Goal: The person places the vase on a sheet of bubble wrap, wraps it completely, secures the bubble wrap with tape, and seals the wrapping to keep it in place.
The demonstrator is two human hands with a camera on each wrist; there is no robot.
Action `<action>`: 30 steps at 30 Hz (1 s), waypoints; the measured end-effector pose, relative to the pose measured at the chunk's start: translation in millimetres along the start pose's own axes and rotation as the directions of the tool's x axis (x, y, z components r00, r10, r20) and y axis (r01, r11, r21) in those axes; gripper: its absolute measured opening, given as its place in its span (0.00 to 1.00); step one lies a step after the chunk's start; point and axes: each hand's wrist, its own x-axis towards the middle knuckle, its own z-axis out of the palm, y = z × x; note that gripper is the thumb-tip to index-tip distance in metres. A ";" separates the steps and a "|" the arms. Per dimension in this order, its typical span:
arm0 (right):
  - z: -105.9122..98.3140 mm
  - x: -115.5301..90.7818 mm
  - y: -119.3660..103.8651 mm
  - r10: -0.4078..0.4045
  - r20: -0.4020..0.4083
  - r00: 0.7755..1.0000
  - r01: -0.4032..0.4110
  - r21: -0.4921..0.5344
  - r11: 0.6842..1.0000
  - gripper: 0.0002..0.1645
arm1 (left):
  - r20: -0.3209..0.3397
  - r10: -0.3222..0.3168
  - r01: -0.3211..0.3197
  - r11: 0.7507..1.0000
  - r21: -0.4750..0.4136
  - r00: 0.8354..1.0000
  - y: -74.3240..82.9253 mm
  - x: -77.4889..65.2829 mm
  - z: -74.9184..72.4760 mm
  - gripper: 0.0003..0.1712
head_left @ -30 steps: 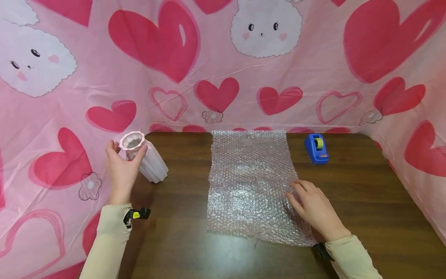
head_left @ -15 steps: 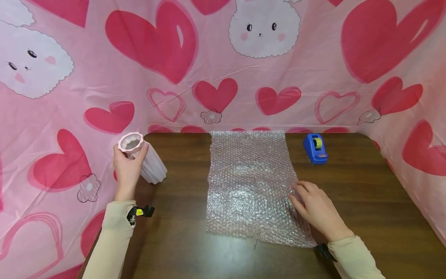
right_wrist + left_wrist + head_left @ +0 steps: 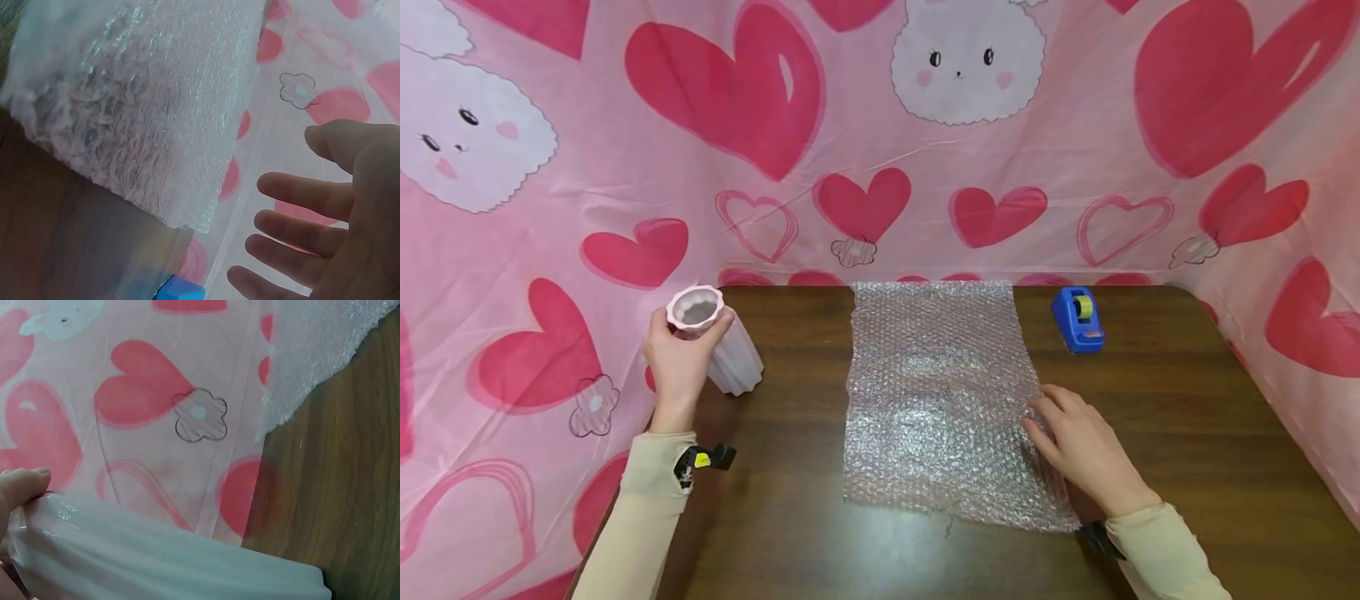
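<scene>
At the table's far left corner stands a pale pink fluted vase [image 3: 733, 358] with a scalloped rim and a round open mouth. My left hand [image 3: 681, 358] grips it just under the rim, thumb on the right side and fingers on the left. In the left wrist view the glossy vase [image 3: 169, 556] stretches along the bottom, the thumb on its upper side. A sheet of bubble wrap [image 3: 940, 392] lies flat on the middle of the table. Over its right edge hovers my right hand [image 3: 1078, 446], fingers loosely spread and holding nothing; the right wrist view shows these fingers apart.
A blue tape dispenser [image 3: 1079, 321] with a yellow roll stands at the back right, beyond the bubble wrap. The brown wooden table [image 3: 1210, 433] is bordered at the back and sides by a pink heart-printed cloth [image 3: 865, 108].
My left hand has shifted to the right, its fingers closing in under the vase's rim. The rim has moved slightly right. My right hand has stayed nearly still.
</scene>
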 end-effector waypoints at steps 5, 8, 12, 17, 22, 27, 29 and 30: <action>0.1 0.6 -0.2 -0.001 -0.001 1.000 0.001 -0.004 1.000 0.20 | 0.054 0.036 -0.033 0.998 -0.051 0.998 12.0 -6.3 3.7 0.43; -0.1 1.7 -0.5 0.005 0.015 1.000 -0.005 -0.005 1.000 0.20 | 0.088 0.043 -0.034 0.994 -0.102 0.995 18.8 -9.7 6.2 0.41; -1.4 4.1 -1.1 -0.004 0.026 1.000 0.005 -0.012 1.000 0.21 | 0.152 0.027 0.000 0.984 -0.177 0.988 26.8 -16.8 7.6 0.40; -2.9 6.8 -3.0 -0.038 0.009 0.999 0.038 -0.025 0.999 0.22 | 0.214 0.009 0.041 0.973 -0.229 0.977 36.7 -30.0 6.8 0.39; -6.2 8.6 -6.6 -0.061 -0.007 0.998 0.061 -0.026 0.998 0.23 | 0.269 0.029 0.047 0.961 -0.271 0.963 47.7 -39.9 11.7 0.39; -11.3 9.6 -10.6 -0.086 -0.018 0.996 0.085 -0.046 0.995 0.25 | 0.305 0.026 0.072 0.949 -0.306 0.952 56.7 -51.3 18.3 0.37; -13.8 9.8 -12.7 -0.083 -0.010 0.997 0.082 -0.050 0.995 0.26 | 0.319 0.028 0.080 0.944 -0.321 0.947 59.4 -55.4 21.2 0.37; -15.2 9.9 -13.9 -0.079 -0.003 0.997 0.079 -0.051 0.996 0.26 | 0.327 0.029 0.085 0.940 -0.330 0.944 60.6 -57.6 22.7 0.37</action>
